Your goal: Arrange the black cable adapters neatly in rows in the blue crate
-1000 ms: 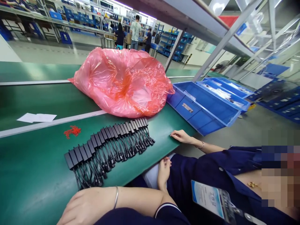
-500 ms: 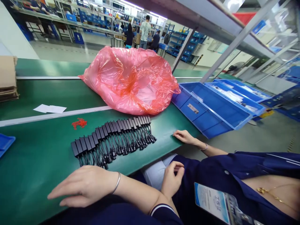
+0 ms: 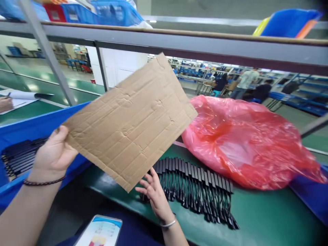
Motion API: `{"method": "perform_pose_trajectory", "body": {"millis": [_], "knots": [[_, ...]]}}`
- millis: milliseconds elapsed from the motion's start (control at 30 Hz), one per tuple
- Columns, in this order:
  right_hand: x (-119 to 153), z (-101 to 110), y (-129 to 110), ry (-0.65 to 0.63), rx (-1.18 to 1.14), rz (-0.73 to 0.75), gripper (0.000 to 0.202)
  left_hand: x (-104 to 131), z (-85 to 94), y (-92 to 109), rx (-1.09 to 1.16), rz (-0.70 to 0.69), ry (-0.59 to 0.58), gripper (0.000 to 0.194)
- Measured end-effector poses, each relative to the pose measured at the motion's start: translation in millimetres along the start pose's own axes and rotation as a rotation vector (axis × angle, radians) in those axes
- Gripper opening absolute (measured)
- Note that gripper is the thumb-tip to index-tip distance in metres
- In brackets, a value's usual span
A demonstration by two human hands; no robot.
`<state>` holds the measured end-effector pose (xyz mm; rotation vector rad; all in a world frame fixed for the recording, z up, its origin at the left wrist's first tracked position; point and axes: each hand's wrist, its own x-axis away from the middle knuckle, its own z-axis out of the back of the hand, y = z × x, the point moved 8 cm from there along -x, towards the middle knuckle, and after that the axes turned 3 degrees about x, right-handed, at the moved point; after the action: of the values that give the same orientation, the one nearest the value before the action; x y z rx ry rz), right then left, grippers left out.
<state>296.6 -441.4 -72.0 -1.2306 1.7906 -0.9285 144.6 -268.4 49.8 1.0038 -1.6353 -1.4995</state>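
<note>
My left hand (image 3: 55, 150), with a dark bracelet, grips the left corner of a flat brown cardboard sheet (image 3: 135, 119). The sheet is tilted above the green table (image 3: 258, 208) and has several dents. My right hand (image 3: 155, 194), with a silver bangle, is just below the sheet's lower edge. Its fingers are spread; whether a fingertip touches the sheet is unclear. Beneath and to the right lies a row of black adapters with short cables (image 3: 197, 174), its left end partly covered by my right hand and the sheet.
A large pink plastic bag (image 3: 246, 143) spreads behind the adapters. On the left, a blue bin (image 3: 74, 111) holds more black parts (image 3: 20, 155). Another person's hand (image 3: 5, 104) rests by papers at the far left. A shelf rail (image 3: 179, 39) crosses overhead.
The view has swung left. The cardboard sheet and my left hand on it now show. My right hand, earlier stretched left over the table, points upward beside the sheet. The seated person has left view.
</note>
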Motion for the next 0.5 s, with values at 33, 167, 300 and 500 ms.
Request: {"method": "perform_pose_trajectory", "body": {"millis": [33, 167, 300, 500], "knots": [[3, 3, 2, 0.019, -0.011, -0.005, 0.068, -4, 25.4, 16, 0.071, -0.119, 0.088, 0.046], [7, 21, 5, 0.189, 0.059, -0.004, 0.06, -18, 45.1, 13, 0.303, -0.209, 0.169, 0.027], [1, 36, -12, 0.31, 0.087, 0.079, 0.043, -11, 7.2, -11, 0.401, -0.196, 0.102, 0.027], [-6, 59, -27, 0.432, 0.084, 0.095, 0.045, 39, -100.4, -86, 0.442, 0.289, -0.39, 0.044]]}}
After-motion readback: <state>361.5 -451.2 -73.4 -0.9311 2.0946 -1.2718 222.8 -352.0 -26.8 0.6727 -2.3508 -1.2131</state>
